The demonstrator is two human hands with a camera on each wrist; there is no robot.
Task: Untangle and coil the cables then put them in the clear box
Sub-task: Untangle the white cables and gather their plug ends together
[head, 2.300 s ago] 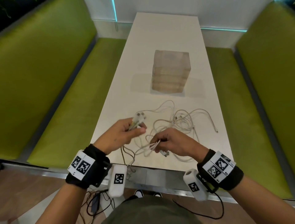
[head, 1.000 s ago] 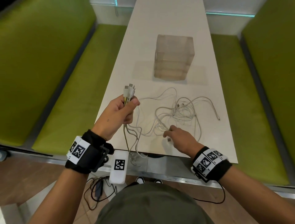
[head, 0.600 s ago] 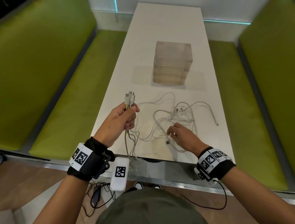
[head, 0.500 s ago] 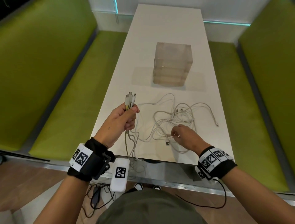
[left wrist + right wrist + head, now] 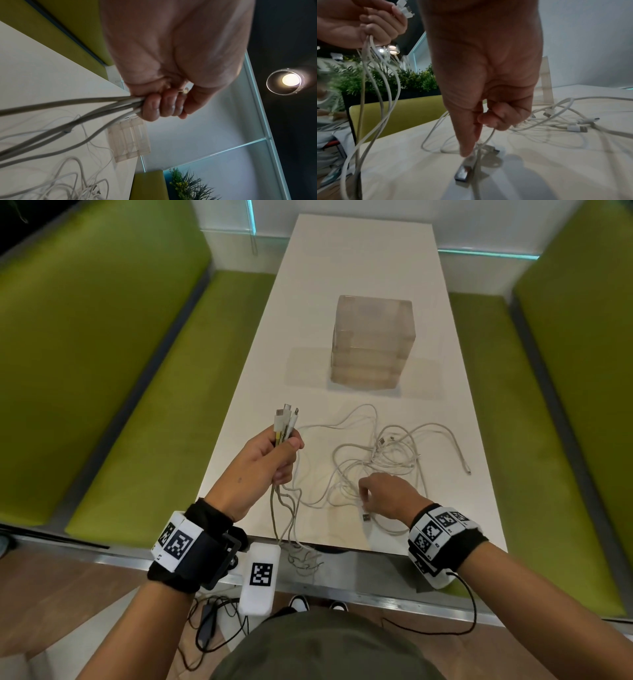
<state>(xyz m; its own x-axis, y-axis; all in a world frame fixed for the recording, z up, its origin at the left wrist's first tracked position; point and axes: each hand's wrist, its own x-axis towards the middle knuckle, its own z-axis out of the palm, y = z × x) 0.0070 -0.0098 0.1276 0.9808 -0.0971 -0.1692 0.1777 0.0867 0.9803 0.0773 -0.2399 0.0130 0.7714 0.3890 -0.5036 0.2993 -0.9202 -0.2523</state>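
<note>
Head view, left hand (image 5: 265,465) gripping cables (image 5: 373,460), right hand (image 5: 387,494) pinching one

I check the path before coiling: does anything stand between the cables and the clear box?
Nothing visible does. Only bare table lies between the tangled cables and the clear box. Whether the box has a lid, I cannot tell.

I see white cables (image 5: 373,460) tangled loosely on the table, near side of the clear box (image 5: 373,344). The box stands upright, well behind them.
</note>
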